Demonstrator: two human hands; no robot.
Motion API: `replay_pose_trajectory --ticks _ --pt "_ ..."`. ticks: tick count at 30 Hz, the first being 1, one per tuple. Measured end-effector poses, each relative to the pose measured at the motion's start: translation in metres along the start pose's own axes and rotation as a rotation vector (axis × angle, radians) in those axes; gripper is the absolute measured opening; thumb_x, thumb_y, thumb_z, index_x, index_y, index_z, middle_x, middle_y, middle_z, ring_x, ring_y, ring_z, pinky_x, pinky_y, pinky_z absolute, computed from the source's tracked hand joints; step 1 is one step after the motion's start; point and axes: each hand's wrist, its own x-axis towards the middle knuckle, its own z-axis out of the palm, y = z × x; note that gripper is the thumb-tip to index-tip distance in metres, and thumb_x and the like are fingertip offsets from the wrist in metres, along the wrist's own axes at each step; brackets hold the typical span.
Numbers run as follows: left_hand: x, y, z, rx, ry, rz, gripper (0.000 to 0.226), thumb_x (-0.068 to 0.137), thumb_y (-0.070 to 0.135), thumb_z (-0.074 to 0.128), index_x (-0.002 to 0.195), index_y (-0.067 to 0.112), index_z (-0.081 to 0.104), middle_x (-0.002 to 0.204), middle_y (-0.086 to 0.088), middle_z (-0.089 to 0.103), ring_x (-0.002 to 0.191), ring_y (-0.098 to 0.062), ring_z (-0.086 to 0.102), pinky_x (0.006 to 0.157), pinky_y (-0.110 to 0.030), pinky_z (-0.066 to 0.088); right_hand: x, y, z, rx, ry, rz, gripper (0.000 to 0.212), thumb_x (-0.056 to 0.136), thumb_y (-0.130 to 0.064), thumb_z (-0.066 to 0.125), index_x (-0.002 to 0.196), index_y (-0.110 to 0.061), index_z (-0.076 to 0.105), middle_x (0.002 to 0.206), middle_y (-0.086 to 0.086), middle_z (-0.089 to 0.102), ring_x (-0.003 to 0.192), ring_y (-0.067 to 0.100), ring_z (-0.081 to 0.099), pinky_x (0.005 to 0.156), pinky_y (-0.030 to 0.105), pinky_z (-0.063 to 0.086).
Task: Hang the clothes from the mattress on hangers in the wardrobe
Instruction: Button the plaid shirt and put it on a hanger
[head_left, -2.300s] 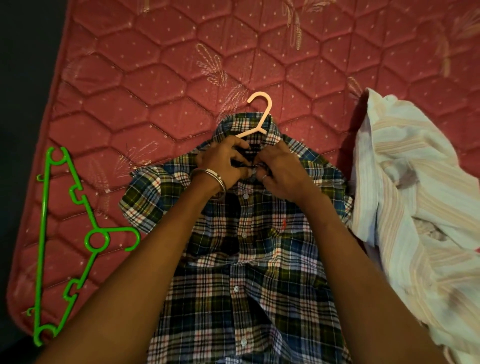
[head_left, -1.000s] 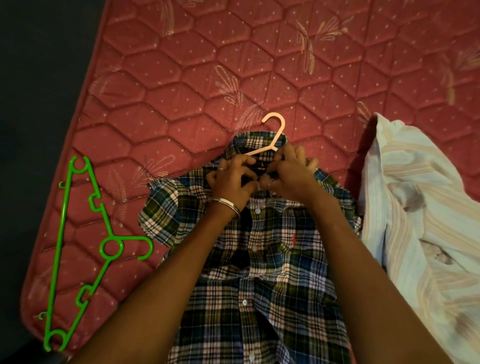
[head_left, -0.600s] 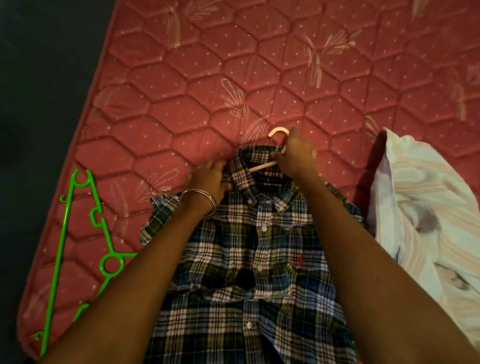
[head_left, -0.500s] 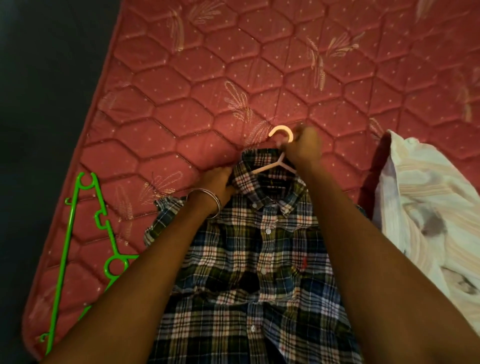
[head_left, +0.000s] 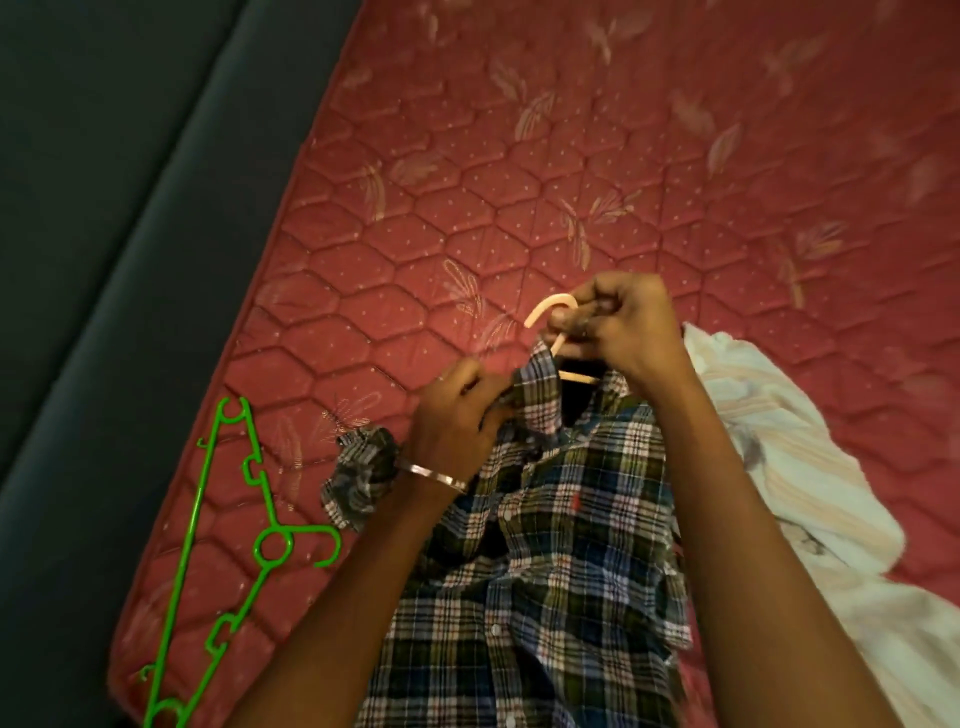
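Red quilted mattress (head_left: 597, 171) fills most of my view, with dark floor (head_left: 104, 208) running along its left edge. Largest thing on it is the plaid shirt (head_left: 550, 561), lying buttoned-side up under both forearms, its collar end lifted off the quilting and one short sleeve bunched out to the left. Just right of it, touching its side, I see a pale striped shirt (head_left: 800, 478) in a crumpled heap. Near the mattress's left edge lies a green hanger (head_left: 218, 545), flat, well apart from the shirts. A peach hanger (head_left: 550, 317) sits inside the plaid collar, only its hook and a bit of its bar showing above the cloth. My right hand (head_left: 623, 327) has its fingers curled tight round the neck of that hook. My left hand (head_left: 457, 421) pinches the collar's left edge between thumb and curled fingers, and a metal bangle (head_left: 434, 475) rings that wrist.
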Motion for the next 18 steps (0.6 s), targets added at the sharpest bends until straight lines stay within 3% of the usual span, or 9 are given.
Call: replay_pose_trajectory --ticks 4,7,9,11,13,16,18 --pt "-0.006 0.024 -0.05 0.001 -0.032 -0.06 0.033 0.078 0.015 0.064 0.107 0.022 0.049 0.089 -0.01 0.056 0.071 -0.026 0.057 0.057 -0.031 0.048 -0.042 -0.066 -0.029 -0.089 0.05 -0.101 0.024 0.079 0.01 0.069 0.067 -0.007 0.057 0.053 -0.001 0.063 0.052 0.015 0.065 0.049 0.037 0.058" --pt "0.002 0.034 -0.092 0.023 -0.127 -0.044 0.031 0.079 0.017 0.062 0.107 0.024 0.048 0.086 -0.013 0.059 0.071 -0.032 0.061 0.06 -0.034 0.05 -0.077 -0.113 -0.045 -0.142 0.05 -0.176 0.018 0.079 0.006 0.071 0.07 -0.004 0.059 0.066 0.016 0.064 0.06 0.028 0.067 0.054 0.044 0.059" --pt "0.011 0.04 -0.121 0.034 -0.155 -0.079 0.032 0.078 0.031 0.061 0.108 0.02 0.058 0.087 -0.014 0.065 0.077 -0.032 0.064 0.069 -0.033 0.044 -0.096 -0.14 -0.054 -0.155 0.071 -0.22 0.018 0.079 0.004 0.072 0.07 -0.005 0.059 0.068 0.016 0.065 0.064 0.032 0.068 0.056 0.046 0.059" --pt "0.018 0.057 -0.152 0.012 -0.181 -0.119 0.059 0.071 0.055 0.055 0.111 0.014 0.066 0.096 -0.01 0.069 0.089 -0.027 0.065 0.077 -0.03 0.043 -0.117 -0.169 -0.059 -0.166 0.089 -0.265 0.016 0.079 0.003 0.072 0.072 -0.004 0.059 0.068 0.014 0.065 0.063 0.028 0.068 0.058 0.049 0.059" --pt "0.028 0.084 -0.18 -0.148 -0.223 -0.181 0.072 0.064 0.064 0.057 0.119 0.019 0.064 0.106 0.0 0.067 0.098 -0.015 0.062 0.084 -0.027 0.047 -0.132 -0.195 -0.055 -0.211 0.042 -0.306 0.015 0.079 0.002 0.073 0.072 -0.003 0.06 0.067 0.015 0.065 0.062 0.029 0.07 0.059 0.052 0.059" --pt "0.047 0.136 -0.216 -0.244 -0.159 -0.113 0.06 0.07 0.043 0.075 0.123 0.019 0.061 0.109 0.007 0.063 0.102 -0.01 0.06 0.085 -0.019 0.042 -0.16 -0.242 -0.039 -0.288 -0.009 -0.434 0.017 0.077 -0.003 0.076 0.068 -0.009 0.063 0.067 0.015 0.067 0.062 0.03 0.071 0.058 0.048 0.059" --pt "0.06 0.161 -0.234 -0.189 0.007 -0.066 0.046 0.07 0.021 0.08 0.114 0.01 0.068 0.103 -0.001 0.069 0.097 -0.015 0.062 0.08 -0.018 0.041 -0.174 -0.272 -0.033 -0.312 0.019 -0.528 0.02 0.077 -0.004 0.077 0.066 -0.012 0.063 0.066 0.014 0.068 0.059 0.028 0.071 0.055 0.044 0.059"
